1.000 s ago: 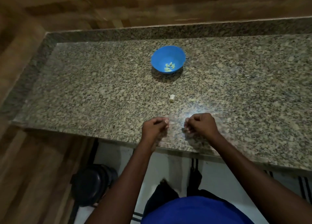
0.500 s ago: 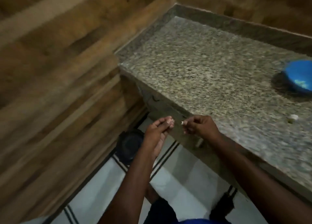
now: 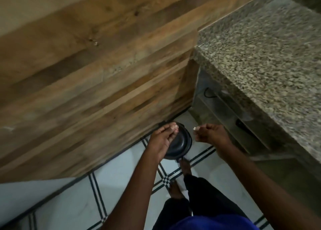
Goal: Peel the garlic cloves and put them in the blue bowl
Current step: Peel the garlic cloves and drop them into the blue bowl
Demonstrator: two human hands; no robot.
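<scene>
Now both hands hang off the counter's (image 3: 264,44) left edge, above a black bin (image 3: 178,143) on the floor. Right hand (image 3: 211,134) pinches a small pale bit, clove or skin I cannot tell; left hand's (image 3: 160,140) fingertips are pressed together just beside it. The bowl is out of view, presumably rightward along the counter.

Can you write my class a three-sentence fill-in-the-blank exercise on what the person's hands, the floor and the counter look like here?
1. Both hands are held above a round ______ bin on the floor.
2. The right hand pinches a small pale scrap, while the left hand hangs over the bin's ______.
3. The speckled ______ countertop lies to the person's right.

Missing words: black; lid; granite
</scene>
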